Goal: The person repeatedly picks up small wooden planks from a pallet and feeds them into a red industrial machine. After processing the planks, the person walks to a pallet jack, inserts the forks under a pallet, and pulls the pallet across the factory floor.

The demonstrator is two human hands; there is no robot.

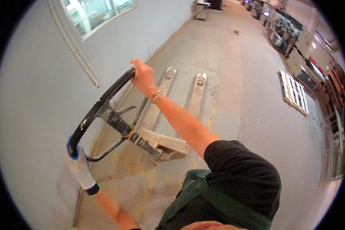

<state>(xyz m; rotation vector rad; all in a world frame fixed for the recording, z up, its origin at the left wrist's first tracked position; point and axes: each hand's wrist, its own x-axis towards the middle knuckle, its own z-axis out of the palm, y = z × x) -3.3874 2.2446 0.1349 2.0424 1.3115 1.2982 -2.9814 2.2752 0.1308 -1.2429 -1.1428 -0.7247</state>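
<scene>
A worn pallet jack stands on the floor before me, its two metal forks [195,96] pointing away. Its black loop handle [99,105] tilts up toward me. My left hand [79,166], in a white glove with blue edging, is wrapped round the lower left end of the handle. Bare, with a bangle at the wrist, my right hand [143,78] is closed round the upper right end. Between the grips, a small lever [127,110] sticks out from the dark handle shaft [117,122]. No load lies on the forks.
A pale wall [30,107] with a window [99,15] and a pipe [74,50] runs close along my left. On the right a white slatted pallet [294,92] lies near machines and cabinets [304,63]. A small table [202,7] stands far off by the wall.
</scene>
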